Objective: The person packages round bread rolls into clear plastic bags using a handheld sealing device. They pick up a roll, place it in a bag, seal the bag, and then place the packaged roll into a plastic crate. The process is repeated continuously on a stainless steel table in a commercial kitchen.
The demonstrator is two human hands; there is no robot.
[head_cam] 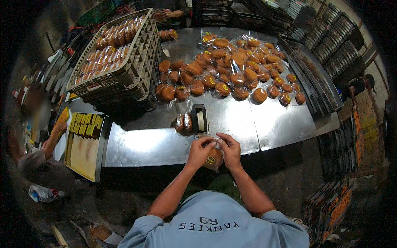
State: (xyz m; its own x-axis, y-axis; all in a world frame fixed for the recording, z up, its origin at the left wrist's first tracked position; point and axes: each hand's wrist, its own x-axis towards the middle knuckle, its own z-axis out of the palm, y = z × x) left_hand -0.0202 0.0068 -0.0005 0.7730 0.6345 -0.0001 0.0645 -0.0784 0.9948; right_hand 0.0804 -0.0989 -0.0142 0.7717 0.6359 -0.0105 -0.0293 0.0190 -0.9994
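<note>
My left hand (198, 152) and my right hand (229, 151) pinch the top of a clear plastic bag between thumbs and fingers. Inside the bag hangs a round brown bun (214, 158) with a yellow label, just in front of the table's near edge. Beyond my left hand stands a black tape dispenser (199, 119) with a pale roll in it. Two bagged buns (184, 123) rest on edge against the dispenser's left side. Across the steel table (149, 145) spreads a heap of bagged buns (221, 69).
Stacked plastic crates (136, 68) at the left hold rows of wrapped buns. A baking tray (83, 153) with yellow cake pieces (86, 124) lies near another person's hand (60, 127). Dark trays (313, 77) line the table's right end. Behind the table, another person's hand (172, 13) shows.
</note>
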